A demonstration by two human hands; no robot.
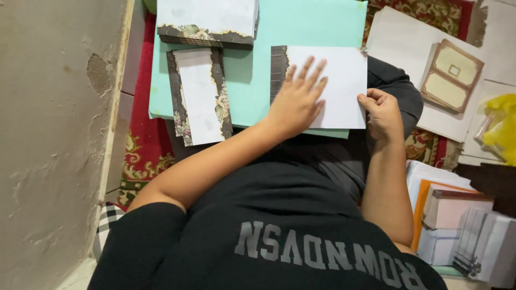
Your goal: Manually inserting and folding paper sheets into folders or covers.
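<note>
While I log this view from afar, the left hand (296, 102) lies flat, fingers spread, pressing down on a white rectangular paper sheet with a dark patterned strip along its left edge (333, 88). That sheet rests on a mint-green flat board (252, 80) set across the person's lap. The right hand (382, 113) is curled at the sheet's right edge, thumb and fingers pinched together on the paper's lower right side. Also on the board — a narrow stack of white cards with dark floral borders (200, 96), tilted slightly, to the left of the sheet and apart from it; above it, a thicker stack of white sheets with floral-edged fronts (207, 21) at the board's far edge. To the right, off the board — a beige folded card with brown frame lines (451, 75) lying on a white sheet, a crumpled yellow plastic bag (500, 126), and piled pale envelopes and card packs (462, 231). Red patterned carpet (142, 139) lies beneath.
</note>
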